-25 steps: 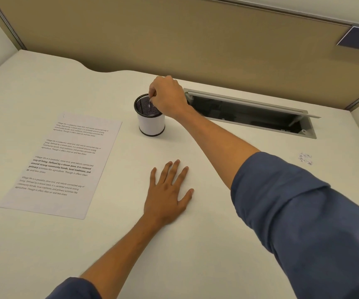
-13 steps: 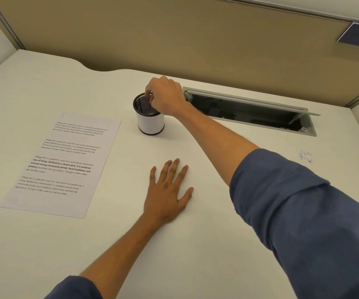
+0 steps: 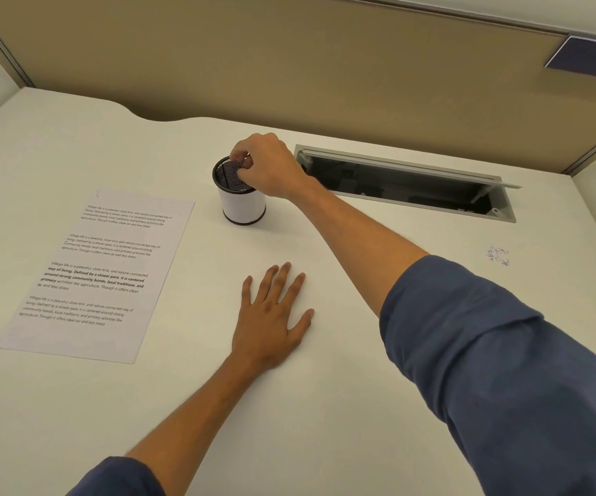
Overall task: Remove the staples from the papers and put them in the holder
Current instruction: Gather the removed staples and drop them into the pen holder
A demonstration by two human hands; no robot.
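One staple, too small to be seen, is presumably pinched by the curled right hand over the holder; release is best made above the mouth's centre, while the left hand is kept spread flat at 6 o'clock.

One head-worn camera is looking forward and steeply down across a pale desk from close above — both forearms are running up into the frame from its lower edge. It is facing the tan partition beyond the fingers of the right hand, while the left hand is lying nearer the lens — no second view is sharing this scene.
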